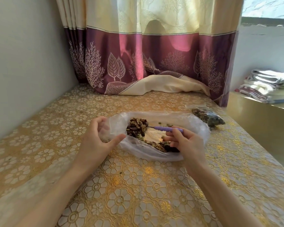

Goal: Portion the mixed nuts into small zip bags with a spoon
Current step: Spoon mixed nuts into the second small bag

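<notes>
The right hand (pixel 185 141) is pinching the purple handle of a spoon (pixel 164 128) between thumb and fingers, just above the near right part of a large clear plastic bag (pixel 195 126). The spoon is lying nearly level, its long axis running left to right, with the bowl end pointing left into a heap of mixed nuts (pixel 137 128); the bowl itself is buried among them. The left hand (pixel 97 136) is gripping the left edge of the bag, fingers curled over the plastic and thumb pressing its near rim, holding the mouth open.

The bag is lying in the middle of the desk (pixel 121 194), which is wearing a gold floral cover. More nuts are lying along the bag's near edge, partly hidden behind the right hand's fingers. A small filled bag (pixel 208 117) of nuts is resting just beyond the big bag's far right corner. A purple and cream curtain (pixel 154 54) is draping onto the desk's far end, and folded towels (pixel 267 86) are sitting on a ledge to the right.
</notes>
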